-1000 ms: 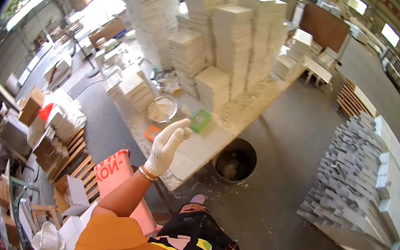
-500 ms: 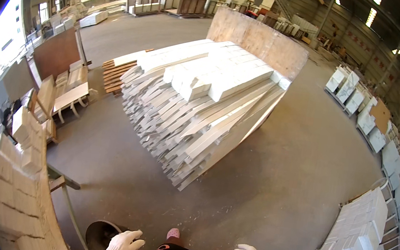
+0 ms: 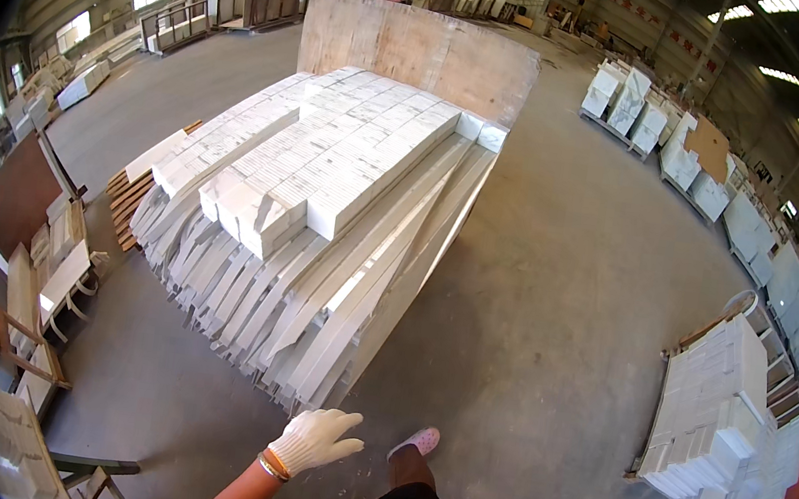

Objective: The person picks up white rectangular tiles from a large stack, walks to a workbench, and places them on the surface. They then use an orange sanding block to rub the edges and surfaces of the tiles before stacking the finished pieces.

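Note:
My left hand (image 3: 316,440), in a white knit glove, hangs in the air just in front of the near end of a big stack. Its thumb stands apart from the loosely bent fingers, and it holds nothing. That stack is made of long pale stone strips (image 3: 308,328), their near ends uneven. White grey-veined stone blocks (image 3: 352,152) lie in tight rows on top. Behind them rises an upright plywood board (image 3: 416,50). Whether my glove touches any strip is hard to tell; it looks apart. My right hand is out of the picture.
White slabs (image 3: 719,393) lean in a rack at the right, with more upright stone slabs (image 3: 631,98) behind. At the left are a brown board (image 3: 19,189) and wooden pallet slats (image 3: 128,204). Below me, a pink shoe (image 3: 417,441) steps on the concrete floor (image 3: 550,330).
I have moved closer to the stack, and the view has turned right. My left hand has come forward toward the strips. My right hand has left the picture, as has the dark bucket-like container.

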